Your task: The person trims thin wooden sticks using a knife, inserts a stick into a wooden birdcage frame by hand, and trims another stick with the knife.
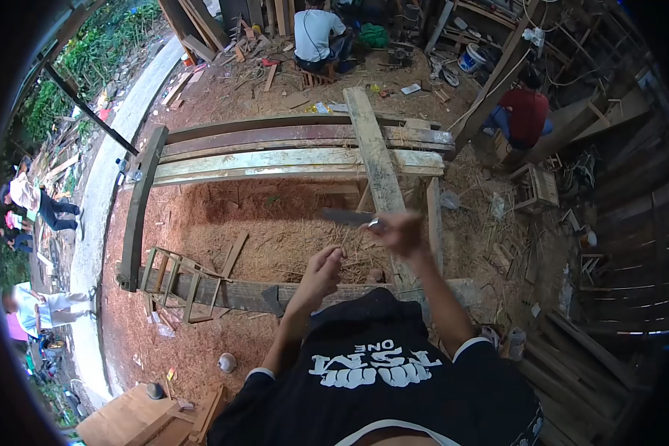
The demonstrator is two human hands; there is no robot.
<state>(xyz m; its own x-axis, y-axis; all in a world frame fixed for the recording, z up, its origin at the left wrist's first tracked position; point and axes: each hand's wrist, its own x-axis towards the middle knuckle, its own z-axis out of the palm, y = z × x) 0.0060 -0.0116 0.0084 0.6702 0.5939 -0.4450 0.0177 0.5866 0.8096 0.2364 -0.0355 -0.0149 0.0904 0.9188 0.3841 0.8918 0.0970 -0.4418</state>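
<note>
My right hand (pixel 400 233) is wrapped round the handle of a knife-like blade (pixel 346 216), which points left above the sawdust. The hand is slightly blurred, over the lower end of a long weathered plank (pixel 375 152). To its left, my left hand (pixel 322 272) is raised with its fingers curled together near the fingertips; what they hold, if anything, is too small to tell. Below both hands lies a thick wooden beam (pixel 238 294), with a dark flat piece (pixel 273 300) on it beside my left forearm.
Stacked long boards (pixel 260 161) span the far side. A small wooden frame (pixel 178 282) leans at the left beam. One person (pixel 320 37) sits at the back, another (pixel 524 111) at the right; people stand along the concrete path (pixel 100 223) at the left.
</note>
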